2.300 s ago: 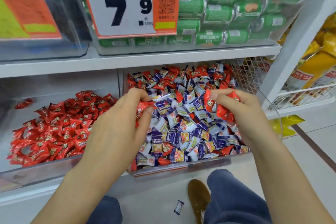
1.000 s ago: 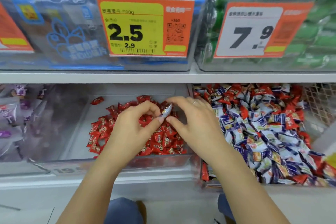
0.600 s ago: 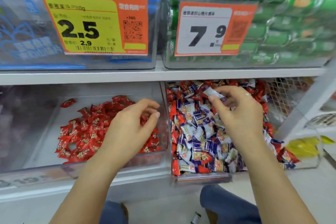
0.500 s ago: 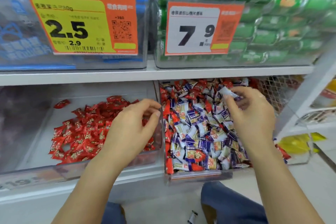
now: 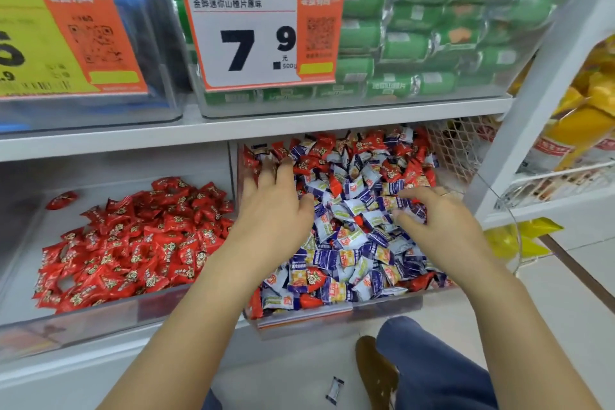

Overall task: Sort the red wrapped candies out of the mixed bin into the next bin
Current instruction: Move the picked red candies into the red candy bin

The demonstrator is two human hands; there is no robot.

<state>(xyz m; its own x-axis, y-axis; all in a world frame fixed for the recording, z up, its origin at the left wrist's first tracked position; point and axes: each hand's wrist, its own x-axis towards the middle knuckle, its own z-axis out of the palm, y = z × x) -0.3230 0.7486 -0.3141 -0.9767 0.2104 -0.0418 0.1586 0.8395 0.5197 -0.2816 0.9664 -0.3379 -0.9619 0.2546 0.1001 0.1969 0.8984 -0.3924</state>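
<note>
Both hands (image 5: 276, 210) (image 5: 436, 223) now over mixed bin (image 5: 336, 314), open, empty; red candies (image 5: 319, 146) just beyond fingertips.

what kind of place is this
Most likely a shop's snack aisle: a price tag reading 7.9 on a clear bin of green packets, above open bins of loose wrapped candies.

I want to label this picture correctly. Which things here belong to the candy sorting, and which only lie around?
Belong to the job:
mixed bin
red candies
red-only bin
left hand
right hand

Only lying around:
price sign 7.9
green packets
wrapper on the floor
yellow bags
</note>
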